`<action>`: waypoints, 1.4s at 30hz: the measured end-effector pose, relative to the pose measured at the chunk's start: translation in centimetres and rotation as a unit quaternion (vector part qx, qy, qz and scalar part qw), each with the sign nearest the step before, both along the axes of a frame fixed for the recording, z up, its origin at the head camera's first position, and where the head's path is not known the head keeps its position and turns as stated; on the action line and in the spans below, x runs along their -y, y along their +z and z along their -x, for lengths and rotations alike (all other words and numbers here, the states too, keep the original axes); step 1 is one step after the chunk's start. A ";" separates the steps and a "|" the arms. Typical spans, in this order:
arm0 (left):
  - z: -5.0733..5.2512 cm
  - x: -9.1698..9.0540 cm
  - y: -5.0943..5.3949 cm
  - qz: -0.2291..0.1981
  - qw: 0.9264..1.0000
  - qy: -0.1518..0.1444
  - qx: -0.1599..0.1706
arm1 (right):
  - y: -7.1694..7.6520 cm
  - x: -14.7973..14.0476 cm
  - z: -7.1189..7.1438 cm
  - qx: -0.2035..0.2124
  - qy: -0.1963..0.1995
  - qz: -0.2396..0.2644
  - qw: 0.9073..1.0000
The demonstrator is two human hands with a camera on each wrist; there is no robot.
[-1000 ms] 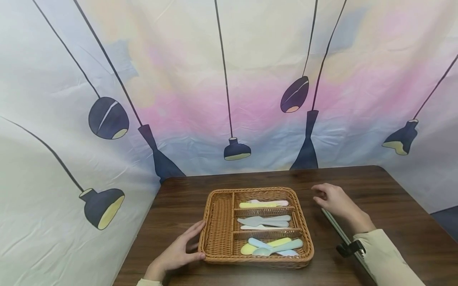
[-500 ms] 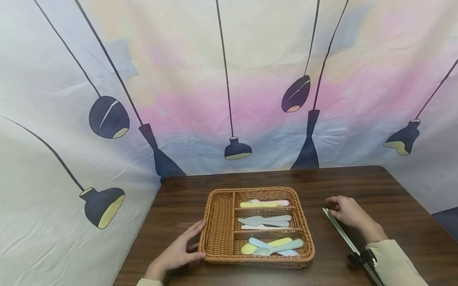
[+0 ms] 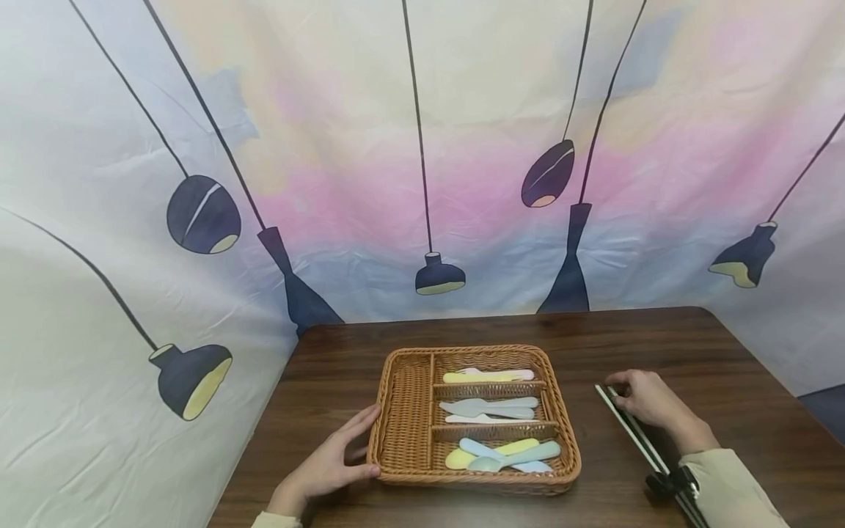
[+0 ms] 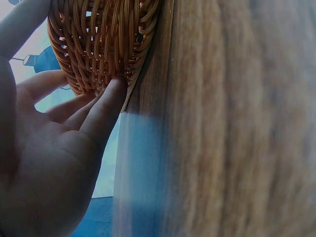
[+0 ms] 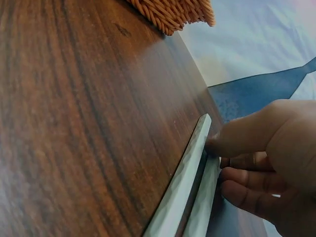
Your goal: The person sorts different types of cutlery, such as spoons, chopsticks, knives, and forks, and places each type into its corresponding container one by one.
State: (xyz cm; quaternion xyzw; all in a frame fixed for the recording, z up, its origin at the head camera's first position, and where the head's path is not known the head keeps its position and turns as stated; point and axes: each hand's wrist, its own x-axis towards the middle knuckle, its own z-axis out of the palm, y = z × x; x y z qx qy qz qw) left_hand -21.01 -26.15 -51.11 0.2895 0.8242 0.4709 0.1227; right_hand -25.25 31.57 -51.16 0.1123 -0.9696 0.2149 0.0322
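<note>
A tan wicker basket (image 3: 404, 418) with compartments sits mid-table, holding several pastel forks, knives and spoons. My left hand (image 3: 335, 458) rests against its left wall, thumb by the near corner, fingers extended. In the left wrist view, the hand's thumb and fingertips touch the weave. To the basket's right, two pale green chopsticks (image 3: 630, 424) lie side by side, slightly apart. My right hand (image 3: 656, 403) is at their far ends. The right wrist view shows thumb and fingers pinching the end of one chopstick (image 5: 203, 202); the other chopstick (image 5: 185, 182) lies beside it, untouched.
Inside the basket are spoons (image 3: 488, 463), grey-blue knives (image 3: 472, 408) and yellow and pink forks (image 3: 482, 378) in separate compartments. The dark wooden table (image 3: 502, 506) meets a fabric backdrop (image 3: 488, 183) printed with hanging lamps.
My right hand has come down and back to the chopsticks' far ends. The two chopsticks have spread a little apart. My left hand and the basket stay put.
</note>
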 end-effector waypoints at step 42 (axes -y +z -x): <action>0.0 -0.1 0.2 -0.001 1.000 -0.003 0.004 | 8.3 5.2 3.7 -0.124 -0.058 0.043 0.990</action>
